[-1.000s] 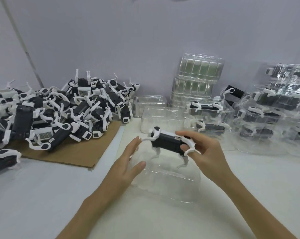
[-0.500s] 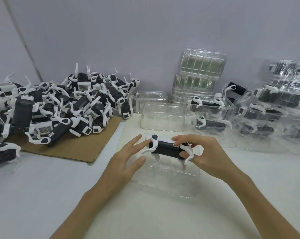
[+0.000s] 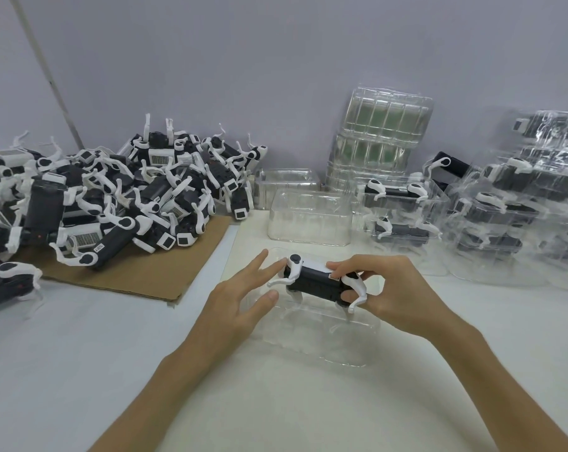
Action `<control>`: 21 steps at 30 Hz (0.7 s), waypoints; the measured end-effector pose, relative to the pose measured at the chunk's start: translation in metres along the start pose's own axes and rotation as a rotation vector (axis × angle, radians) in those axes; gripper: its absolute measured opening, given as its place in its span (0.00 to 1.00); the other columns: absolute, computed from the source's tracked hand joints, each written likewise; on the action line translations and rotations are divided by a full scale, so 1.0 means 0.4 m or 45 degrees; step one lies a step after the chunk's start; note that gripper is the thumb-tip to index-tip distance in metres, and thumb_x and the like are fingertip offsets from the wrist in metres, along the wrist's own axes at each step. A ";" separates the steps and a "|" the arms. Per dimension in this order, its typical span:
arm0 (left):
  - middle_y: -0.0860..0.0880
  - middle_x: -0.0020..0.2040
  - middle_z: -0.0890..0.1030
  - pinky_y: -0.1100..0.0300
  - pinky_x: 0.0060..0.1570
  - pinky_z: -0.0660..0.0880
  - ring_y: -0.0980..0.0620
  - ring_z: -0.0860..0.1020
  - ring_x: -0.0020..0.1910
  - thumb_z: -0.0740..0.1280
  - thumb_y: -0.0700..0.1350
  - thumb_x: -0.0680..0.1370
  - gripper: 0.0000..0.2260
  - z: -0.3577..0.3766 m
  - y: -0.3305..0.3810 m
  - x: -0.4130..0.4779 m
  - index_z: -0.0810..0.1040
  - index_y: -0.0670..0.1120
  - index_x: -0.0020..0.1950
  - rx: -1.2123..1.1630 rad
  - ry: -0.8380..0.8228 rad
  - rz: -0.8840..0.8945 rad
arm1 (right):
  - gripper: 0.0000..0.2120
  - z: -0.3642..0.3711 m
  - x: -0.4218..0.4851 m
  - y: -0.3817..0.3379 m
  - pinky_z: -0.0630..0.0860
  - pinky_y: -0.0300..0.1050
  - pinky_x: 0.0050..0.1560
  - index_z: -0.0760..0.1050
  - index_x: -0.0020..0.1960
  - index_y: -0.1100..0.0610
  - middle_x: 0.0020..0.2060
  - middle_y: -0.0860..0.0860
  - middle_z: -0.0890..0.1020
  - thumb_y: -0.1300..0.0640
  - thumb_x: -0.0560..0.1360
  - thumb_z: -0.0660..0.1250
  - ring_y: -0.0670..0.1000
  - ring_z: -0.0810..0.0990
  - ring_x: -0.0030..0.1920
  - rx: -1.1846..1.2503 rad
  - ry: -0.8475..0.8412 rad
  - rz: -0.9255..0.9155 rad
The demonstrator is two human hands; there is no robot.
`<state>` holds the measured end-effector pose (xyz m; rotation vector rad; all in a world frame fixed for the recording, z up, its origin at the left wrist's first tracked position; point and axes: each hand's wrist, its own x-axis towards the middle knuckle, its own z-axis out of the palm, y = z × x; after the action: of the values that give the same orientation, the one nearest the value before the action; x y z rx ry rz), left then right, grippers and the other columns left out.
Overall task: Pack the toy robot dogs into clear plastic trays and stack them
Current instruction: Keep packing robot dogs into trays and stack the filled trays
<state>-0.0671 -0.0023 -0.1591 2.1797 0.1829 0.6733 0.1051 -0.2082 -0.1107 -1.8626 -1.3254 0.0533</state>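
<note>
Toy robot dog (image 3: pixel 321 283) upright over clear tray (image 3: pixel 312 344), legs down, long axis left-right. Right hand (image 3: pixel 394 296) pinches its right end; left hand (image 3: pixel 238 309) fingers straight, index touching left end.

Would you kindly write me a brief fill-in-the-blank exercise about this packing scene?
The right hand grips a toy robot dog with a ____ body and white legs.
The pile of loose dogs lies on brown ____.
The stacked, filled trays stand on the person's ____ side.
Missing words: black; cardboard; right.
</note>
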 end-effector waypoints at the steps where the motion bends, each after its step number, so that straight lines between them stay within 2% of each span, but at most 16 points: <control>1: 0.66 0.76 0.63 0.62 0.71 0.59 0.69 0.63 0.73 0.61 0.63 0.77 0.19 0.001 0.001 0.000 0.70 0.72 0.68 0.011 -0.003 0.004 | 0.14 -0.001 0.001 0.001 0.75 0.37 0.55 0.84 0.50 0.52 0.54 0.39 0.84 0.67 0.69 0.77 0.36 0.81 0.52 -0.024 -0.017 0.013; 5: 0.65 0.76 0.65 0.61 0.72 0.57 0.63 0.63 0.74 0.58 0.59 0.79 0.16 0.012 0.007 0.001 0.74 0.69 0.66 0.113 0.018 0.105 | 0.17 0.001 0.001 0.008 0.74 0.39 0.58 0.84 0.52 0.47 0.53 0.37 0.84 0.66 0.70 0.77 0.40 0.80 0.56 -0.111 -0.092 0.054; 7: 0.64 0.73 0.70 0.59 0.74 0.59 0.61 0.64 0.75 0.60 0.55 0.80 0.15 0.014 0.004 0.003 0.76 0.66 0.65 0.118 0.042 0.138 | 0.19 0.006 -0.001 0.007 0.72 0.35 0.60 0.83 0.54 0.45 0.56 0.37 0.83 0.65 0.70 0.78 0.39 0.78 0.59 -0.089 -0.054 0.051; 9: 0.63 0.69 0.74 0.52 0.74 0.61 0.60 0.64 0.75 0.62 0.53 0.80 0.13 0.013 -0.002 0.005 0.79 0.64 0.62 0.096 0.054 0.120 | 0.23 0.002 0.002 0.010 0.65 0.29 0.64 0.81 0.58 0.44 0.61 0.38 0.79 0.61 0.68 0.80 0.37 0.74 0.64 -0.137 0.012 0.039; 11: 0.64 0.67 0.76 0.52 0.73 0.61 0.60 0.65 0.74 0.61 0.56 0.80 0.12 0.014 -0.005 0.006 0.81 0.64 0.60 0.120 0.068 0.120 | 0.29 -0.018 0.006 0.016 0.61 0.26 0.63 0.77 0.63 0.41 0.64 0.36 0.75 0.56 0.66 0.82 0.35 0.69 0.66 -0.177 -0.014 0.105; 12: 0.64 0.66 0.76 0.54 0.72 0.60 0.61 0.65 0.73 0.60 0.58 0.79 0.13 0.016 -0.004 0.007 0.81 0.65 0.59 0.151 0.074 0.129 | 0.31 -0.028 0.006 0.019 0.62 0.27 0.63 0.75 0.64 0.39 0.64 0.35 0.74 0.55 0.65 0.82 0.34 0.69 0.65 -0.148 -0.074 0.174; 14: 0.66 0.64 0.76 0.61 0.70 0.57 0.62 0.66 0.72 0.58 0.60 0.79 0.14 0.023 0.002 0.008 0.80 0.67 0.59 0.211 0.078 0.140 | 0.31 -0.044 0.003 0.024 0.66 0.34 0.64 0.74 0.65 0.39 0.63 0.35 0.74 0.57 0.67 0.81 0.35 0.69 0.65 -0.046 -0.195 0.298; 16: 0.66 0.62 0.76 0.67 0.68 0.54 0.62 0.66 0.71 0.58 0.61 0.79 0.13 0.030 0.006 0.010 0.78 0.69 0.59 0.245 0.084 0.147 | 0.28 -0.049 0.002 0.030 0.66 0.40 0.67 0.75 0.64 0.40 0.64 0.35 0.74 0.62 0.71 0.77 0.36 0.69 0.67 0.038 -0.252 0.339; 17: 0.66 0.62 0.76 0.67 0.68 0.54 0.61 0.66 0.71 0.58 0.61 0.79 0.13 0.031 0.006 0.010 0.78 0.69 0.59 0.252 0.090 0.152 | 0.27 -0.050 0.003 0.032 0.65 0.41 0.68 0.75 0.64 0.41 0.65 0.36 0.75 0.66 0.73 0.73 0.36 0.69 0.68 0.092 -0.270 0.346; 19: 0.65 0.62 0.76 0.61 0.68 0.57 0.60 0.67 0.71 0.57 0.61 0.79 0.13 0.028 0.000 0.009 0.78 0.69 0.59 0.243 0.098 0.152 | 0.28 -0.057 0.005 0.033 0.65 0.42 0.69 0.77 0.64 0.45 0.64 0.37 0.77 0.73 0.74 0.64 0.37 0.70 0.69 0.287 -0.254 0.380; 21: 0.65 0.61 0.76 0.54 0.69 0.61 0.59 0.67 0.70 0.58 0.60 0.79 0.13 0.022 -0.007 0.008 0.79 0.68 0.59 0.223 0.120 0.150 | 0.27 -0.067 0.006 0.032 0.68 0.41 0.68 0.78 0.63 0.48 0.62 0.39 0.80 0.75 0.76 0.60 0.39 0.73 0.67 0.464 -0.146 0.415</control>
<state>-0.0595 -0.0053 -0.1646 2.3420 0.1691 0.8549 0.1285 -0.2235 -0.1005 -1.7566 -0.9932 0.5426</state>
